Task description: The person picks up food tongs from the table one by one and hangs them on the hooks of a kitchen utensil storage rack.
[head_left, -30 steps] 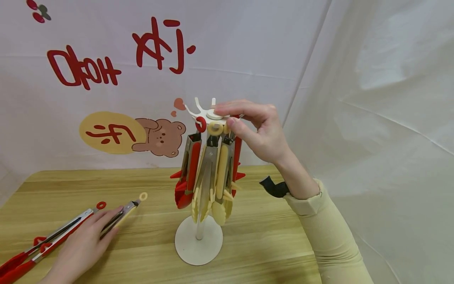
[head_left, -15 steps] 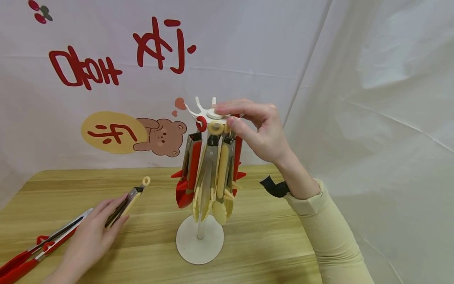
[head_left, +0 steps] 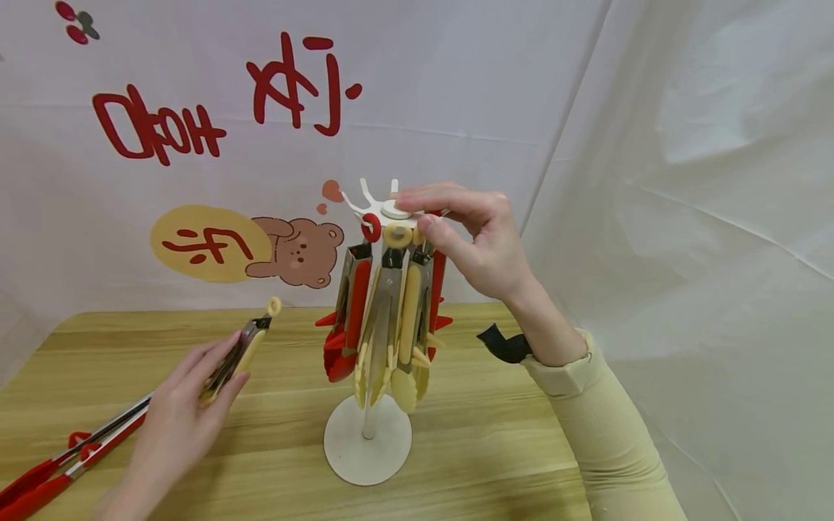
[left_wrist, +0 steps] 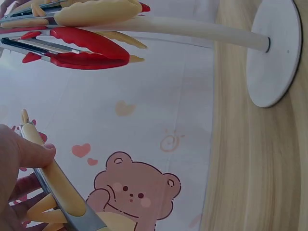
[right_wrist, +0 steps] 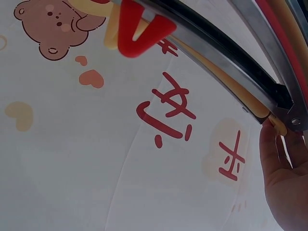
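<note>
My left hand (head_left: 179,409) holds a pair of yellow-handled tongs (head_left: 253,349) above the table, thumb on one side and fingers on the other, pull ring pointing up and away. In the left wrist view the thumb lies on the yellow grip (left_wrist: 65,185). My right hand (head_left: 485,242) holds the top of a white hanging rack (head_left: 368,459), its fingers over the round cap (head_left: 394,210) and its thumb beside a yellow ring. Red tongs (head_left: 355,300) and yellow tongs (head_left: 381,304) hang by their rings from the rack's hooks.
Another pair of red tongs (head_left: 107,434) lies on the wooden table (head_left: 495,434) at the left, partly behind my left hand. Bare hooks (head_left: 365,189) stick out at the rack's far left. A white printed backdrop (head_left: 449,87) stands behind the table.
My left hand has lifted the yellow tongs off the table and moved them up and to the right, toward the rack. My right hand stays on the rack's top.
</note>
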A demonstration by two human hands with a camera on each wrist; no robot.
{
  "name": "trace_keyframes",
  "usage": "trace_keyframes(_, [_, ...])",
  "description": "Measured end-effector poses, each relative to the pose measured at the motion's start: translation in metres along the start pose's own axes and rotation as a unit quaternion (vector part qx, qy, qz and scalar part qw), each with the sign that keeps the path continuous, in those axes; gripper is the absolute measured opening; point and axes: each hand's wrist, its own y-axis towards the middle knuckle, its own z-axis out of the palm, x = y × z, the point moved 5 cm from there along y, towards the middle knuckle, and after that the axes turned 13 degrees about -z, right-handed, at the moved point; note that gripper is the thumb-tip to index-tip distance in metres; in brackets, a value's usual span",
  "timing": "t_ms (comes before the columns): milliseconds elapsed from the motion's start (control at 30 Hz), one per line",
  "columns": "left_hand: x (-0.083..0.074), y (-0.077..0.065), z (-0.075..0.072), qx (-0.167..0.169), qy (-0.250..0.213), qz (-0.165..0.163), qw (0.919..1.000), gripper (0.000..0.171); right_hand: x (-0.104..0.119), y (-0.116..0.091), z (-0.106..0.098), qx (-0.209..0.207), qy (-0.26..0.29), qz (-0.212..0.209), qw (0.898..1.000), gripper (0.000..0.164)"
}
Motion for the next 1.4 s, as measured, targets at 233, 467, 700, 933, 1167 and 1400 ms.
trace_keyframes(233, [-0.016, 0.005, -0.002, -0.016, -0.04, 0.014, 0.999, 0.065, 0.0, 0.001, 0.0, -0.002, -0.002, 0.0, 1.0, 0.03])
trace_keyframes(467, [-0.03, 0.009, 0.0, -0.028, -0.074, 0.039, 0.9961, 0.059, 0.001, 0.001, 0.001, -0.001, -0.003, -0.004, 1.0, 0.03])
trace_keyframes(700, [-0.039, 0.012, 0.002, -0.036, -0.1, 0.034, 0.9937, 0.064, 0.0, 0.001, 0.001, -0.006, -0.006, -0.007, 1.0, 0.03])
trace_keyframes(933, [-0.047, 0.015, 0.004, -0.052, -0.132, 0.035, 0.9893, 0.059, 0.0, -0.001, 0.001, -0.011, -0.013, -0.006, 1.0, 0.03])
trace_keyframes(1167, [-0.054, 0.018, 0.006, -0.071, -0.152, 0.039, 0.9851, 0.047, 0.0, -0.002, 0.002, -0.014, -0.013, -0.008, 1.0, 0.031])
trace_keyframes(1400, [-0.068, 0.023, 0.004, -0.065, -0.157, 0.024, 0.9852, 0.069, 0.0, -0.002, 0.002, -0.016, -0.014, -0.011, 1.0, 0.031])
